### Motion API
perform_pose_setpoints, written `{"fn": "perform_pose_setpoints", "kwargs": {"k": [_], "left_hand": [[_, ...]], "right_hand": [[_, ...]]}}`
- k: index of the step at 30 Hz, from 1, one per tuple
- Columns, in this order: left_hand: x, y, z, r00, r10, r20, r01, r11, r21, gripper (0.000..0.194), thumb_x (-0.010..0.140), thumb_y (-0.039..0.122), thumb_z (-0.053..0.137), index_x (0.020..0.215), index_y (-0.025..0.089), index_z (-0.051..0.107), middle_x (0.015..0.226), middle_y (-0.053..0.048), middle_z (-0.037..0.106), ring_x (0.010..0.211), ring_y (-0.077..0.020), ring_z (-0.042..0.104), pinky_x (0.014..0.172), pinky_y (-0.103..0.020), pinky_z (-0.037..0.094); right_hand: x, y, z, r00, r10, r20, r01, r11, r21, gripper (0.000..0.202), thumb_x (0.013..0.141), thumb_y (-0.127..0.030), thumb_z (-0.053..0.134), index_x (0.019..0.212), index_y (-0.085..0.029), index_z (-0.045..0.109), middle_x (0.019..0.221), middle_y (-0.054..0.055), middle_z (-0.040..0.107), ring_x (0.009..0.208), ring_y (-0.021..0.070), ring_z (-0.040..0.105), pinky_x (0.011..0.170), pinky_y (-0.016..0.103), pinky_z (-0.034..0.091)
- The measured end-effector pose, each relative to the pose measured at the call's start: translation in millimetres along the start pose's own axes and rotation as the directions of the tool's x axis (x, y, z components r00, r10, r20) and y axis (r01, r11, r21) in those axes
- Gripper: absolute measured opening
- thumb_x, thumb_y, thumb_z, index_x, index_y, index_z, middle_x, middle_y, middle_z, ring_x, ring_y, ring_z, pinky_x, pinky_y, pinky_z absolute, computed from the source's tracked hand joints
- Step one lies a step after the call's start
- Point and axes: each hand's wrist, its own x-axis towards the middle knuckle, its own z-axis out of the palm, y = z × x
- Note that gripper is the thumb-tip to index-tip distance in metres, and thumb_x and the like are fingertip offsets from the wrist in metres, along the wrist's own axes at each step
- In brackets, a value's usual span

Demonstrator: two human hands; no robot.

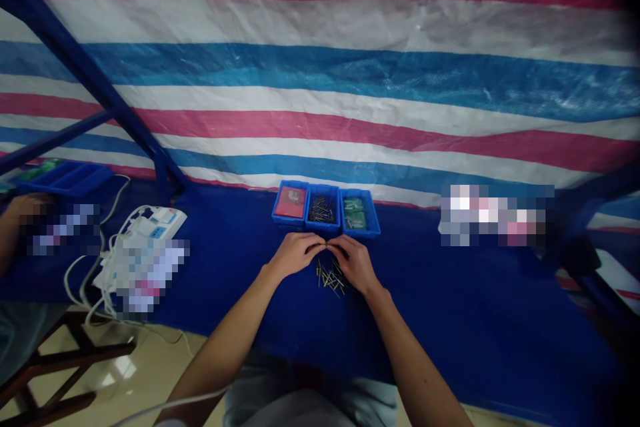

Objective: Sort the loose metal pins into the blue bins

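My left hand [299, 252] and my right hand [353, 260] meet above the blue table, thumb and fingers of each pinched together. Between the touching fingertips is something small and dark, too small to name. Just below, partly under my right hand, lies a loose pile of thin metal pins [330, 278], silvery and brassy, that look like screws or rivets. Beyond my hands stand three blue bins in a row. The left bin [289, 220] holds a flat red piece, the middle bin [323, 225] many dark screw-like pins, and the right bin [361, 233] small green packets.
White power strips [167, 217] with tangled white cables [103, 280] lie on the table [225, 233] to the left. Another person's hand [30, 207] is at the far left beside a blue tray [75, 179]. A striped sheet [320, 120] hangs behind; a blurred patch sits at right.
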Motion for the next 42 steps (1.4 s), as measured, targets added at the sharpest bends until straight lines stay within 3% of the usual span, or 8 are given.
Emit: {"fn": "perform_pose_setpoints", "kwargs": {"k": [11, 20, 31, 34, 39, 42], "left_hand": [[-0.4, 2.7, 0.2, 0.999, 0.023, -0.034, -0.022, 0.999, 0.03, 0.024, 0.1, 0.03, 0.053, 0.1, 0.021, 0.075, 0.089, -0.004, 0.073, 0.078, -0.0159, 0.067, 0.075, -0.026, 0.05], [-0.1, 4.7, 1.6, 0.999, 0.034, -0.034, -0.032, 0.999, 0.037, 0.025, 0.1, 0.03, 0.051, 0.1, 0.02, 0.074, 0.089, -0.005, 0.073, 0.081, -0.0171, 0.068, 0.075, -0.027, 0.05], [0.4, 4.1, 3.3, 0.999, 0.017, -0.03, -0.017, 1.0, 0.001, 0.026, 0.101, 0.03, 0.05, 0.098, 0.02, 0.074, 0.091, -0.005, 0.074, 0.083, -0.017, 0.068, 0.077, -0.027, 0.051], [0.8, 3.1, 2.3, 1.0, -0.001, -0.029, 0.001, 1.0, -0.027, 0.024, 0.1, 0.029, 0.052, 0.097, 0.02, 0.074, 0.091, -0.005, 0.074, 0.083, -0.0166, 0.068, 0.076, -0.026, 0.05], [0.8, 1.8, 1.7, 0.999, -0.033, 0.001, 0.033, 0.999, -0.023, 0.02, 0.098, 0.026, 0.054, 0.096, 0.02, 0.073, 0.091, -0.004, 0.074, 0.079, -0.0157, 0.067, 0.072, -0.025, 0.048], [0.8, 1.9, 1.5, 0.999, -0.044, 0.005, 0.044, 0.999, -0.031, 0.021, 0.098, 0.027, 0.053, 0.097, 0.02, 0.073, 0.092, -0.004, 0.074, 0.078, -0.0157, 0.067, 0.072, -0.025, 0.048]], "right_hand": [[0.3, -2.8, -2.2, 0.998, -0.023, 0.057, 0.025, 0.999, -0.031, 0.024, 0.103, -0.031, 0.043, 0.101, -0.022, 0.066, 0.091, 0.006, 0.067, 0.084, 0.0206, 0.064, 0.077, 0.031, 0.048], [-1.0, 0.7, -1.1, 0.994, 0.02, 0.108, -0.001, 0.984, -0.175, 0.039, 0.106, -0.036, 0.035, 0.074, -0.022, 0.052, 0.067, 0.001, 0.059, 0.06, 0.0154, 0.055, 0.06, 0.026, 0.037], [-1.3, 2.5, -0.2, 0.997, 0.035, 0.07, -0.018, 0.973, -0.229, 0.054, 0.107, -0.045, 0.031, 0.063, -0.021, 0.05, 0.054, 0.0, 0.054, 0.05, 0.0137, 0.052, 0.055, 0.026, 0.03], [-1.3, 0.5, -2.6, 0.998, 0.045, 0.048, -0.036, 0.985, -0.166, 0.045, 0.106, -0.044, 0.036, 0.072, -0.021, 0.055, 0.062, 0.0, 0.059, 0.056, 0.0146, 0.056, 0.058, 0.025, 0.036], [-0.8, -1.3, -2.2, 0.998, 0.048, 0.03, -0.046, 0.996, -0.075, 0.02, 0.101, -0.037, 0.051, 0.109, -0.023, 0.062, 0.079, 0.001, 0.068, 0.068, 0.0175, 0.063, 0.063, 0.026, 0.045], [0.0, -0.3, -0.2, 1.0, 0.004, 0.02, -0.003, 0.999, -0.048, 0.017, 0.1, -0.031, 0.052, 0.106, -0.024, 0.066, 0.092, 0.004, 0.071, 0.083, 0.0197, 0.067, 0.074, 0.029, 0.05]]}}
